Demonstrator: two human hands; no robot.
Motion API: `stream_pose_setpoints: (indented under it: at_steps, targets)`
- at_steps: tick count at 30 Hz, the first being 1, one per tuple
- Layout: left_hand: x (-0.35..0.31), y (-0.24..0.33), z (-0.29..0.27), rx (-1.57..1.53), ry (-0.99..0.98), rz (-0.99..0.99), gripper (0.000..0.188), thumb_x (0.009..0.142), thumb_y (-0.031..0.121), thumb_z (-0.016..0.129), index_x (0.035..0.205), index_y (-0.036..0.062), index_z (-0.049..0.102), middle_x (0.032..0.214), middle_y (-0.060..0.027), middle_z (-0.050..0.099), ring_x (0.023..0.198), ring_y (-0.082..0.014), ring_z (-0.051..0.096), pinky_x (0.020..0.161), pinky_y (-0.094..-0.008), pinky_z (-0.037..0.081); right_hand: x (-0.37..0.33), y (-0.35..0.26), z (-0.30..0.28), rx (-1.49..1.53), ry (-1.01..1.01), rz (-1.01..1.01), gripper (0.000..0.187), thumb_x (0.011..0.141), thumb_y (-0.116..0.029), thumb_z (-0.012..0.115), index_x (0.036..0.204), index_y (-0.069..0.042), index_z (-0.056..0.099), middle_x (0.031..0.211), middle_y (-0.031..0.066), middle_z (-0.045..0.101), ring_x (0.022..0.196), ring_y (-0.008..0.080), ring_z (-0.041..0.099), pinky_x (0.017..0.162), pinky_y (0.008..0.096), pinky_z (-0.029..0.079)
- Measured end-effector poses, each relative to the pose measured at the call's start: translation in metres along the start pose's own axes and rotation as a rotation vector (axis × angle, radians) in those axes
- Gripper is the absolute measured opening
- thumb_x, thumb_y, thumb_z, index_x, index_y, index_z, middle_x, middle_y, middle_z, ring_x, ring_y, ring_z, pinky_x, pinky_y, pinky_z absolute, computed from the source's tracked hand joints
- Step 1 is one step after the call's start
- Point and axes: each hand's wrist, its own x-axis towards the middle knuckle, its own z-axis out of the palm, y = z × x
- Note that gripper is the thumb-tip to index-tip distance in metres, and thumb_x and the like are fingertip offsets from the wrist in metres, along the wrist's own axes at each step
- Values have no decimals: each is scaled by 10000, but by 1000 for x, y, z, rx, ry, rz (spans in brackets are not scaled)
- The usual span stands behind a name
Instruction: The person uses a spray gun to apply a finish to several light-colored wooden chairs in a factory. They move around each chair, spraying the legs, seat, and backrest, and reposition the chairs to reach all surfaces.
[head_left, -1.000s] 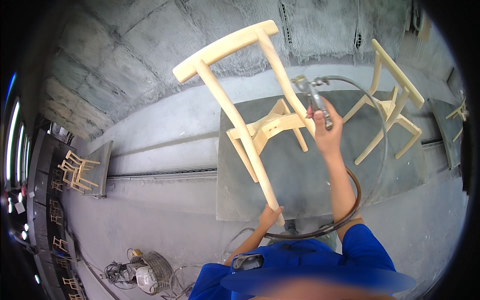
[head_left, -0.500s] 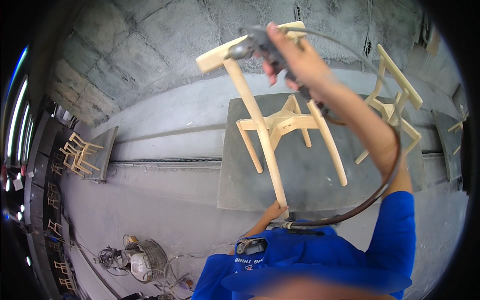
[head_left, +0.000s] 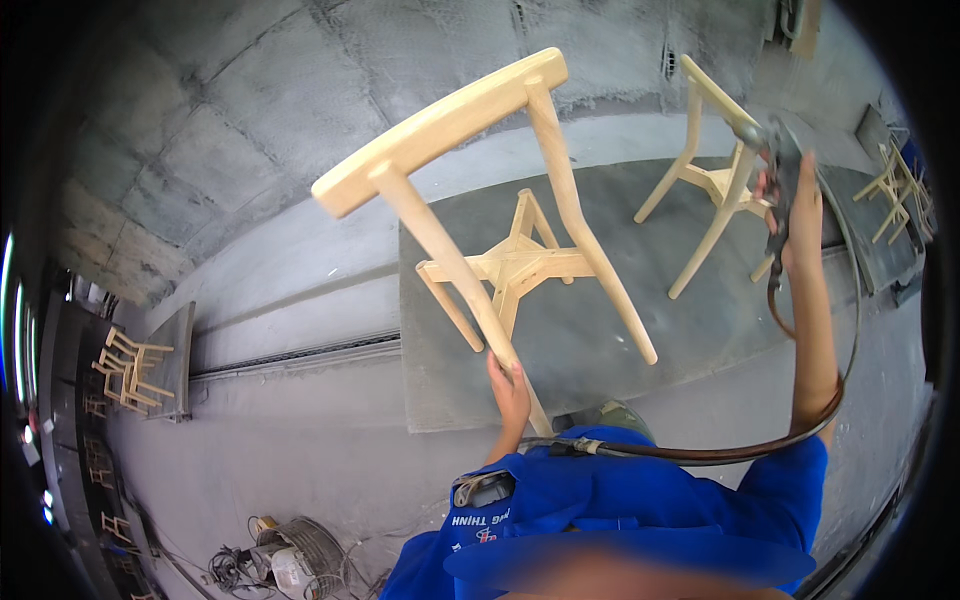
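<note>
1. The left hand has its fingers wrapped tight round one leg of a bare wooden chair frame, near the leg's foot, just over the near edge of the grey counter.
2. The chair frame hangs tilted above the counter's left half, its curved back rail highest and toward the far left corner, its seat rails crossing in the middle; it does not appear to rest on the counter.
3. The right hand is raised over the counter's right edge, fingers closed on a dark spray gun, from which a black hose loops down and across to the person's blue shirt.
4. A second chair frame stands near the counter's far right corner, just beside the spray gun.
5. Judging by the one-handed hold, the frame is light and stiff; unfinished wood gives a dry, sure grip but marks easily.
6. A leg makes the best handle; held so near the foot, the long frame would tend to swing.
7. More frames sit on a low stand at the far left.
</note>
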Motion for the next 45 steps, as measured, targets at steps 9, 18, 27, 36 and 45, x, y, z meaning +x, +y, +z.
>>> stream_pose_setpoints:
  at_steps: [9,18,27,36,45]
  targets:
    - [65,21,26,445,-89,-27,586,1040,377,519,1365,-90,379,1027,-312,666,963,-499,644,833,-522,493,-170,141,-110,-35,232,528,757,1032,-682,277,1094,-22,642,814,60,664,621,73,579,419,214,354]
    - [180,-7,47,512,-188,-3,522,1002,403,585,1270,-34,487,1052,-290,683,1001,-481,655,852,-520,500,-195,140,-130,45,55,464,881,1009,-727,227,1198,41,616,876,115,672,722,134,643,411,220,388]
    - [113,-72,6,661,-132,-133,460,958,201,650,1310,-43,483,1121,-278,674,1067,-469,639,887,-523,499,-163,75,-141,164,-22,501,940,980,-770,199,1199,52,601,846,119,658,717,154,648,410,217,397]
    - [42,-82,-47,594,-323,-125,334,947,115,618,1244,-28,562,1081,-249,694,1001,-416,681,846,-468,521,-136,37,-136,622,-367,436,1112,867,-894,94,1173,64,566,761,113,596,712,176,637,367,208,391]
    - [-181,-10,-12,84,-1100,-525,501,1077,407,445,1129,-15,710,985,-123,741,935,-223,662,913,-339,493,-182,99,-142,465,-236,802,1024,913,-853,121,1184,21,580,775,81,595,739,155,638,374,196,390]
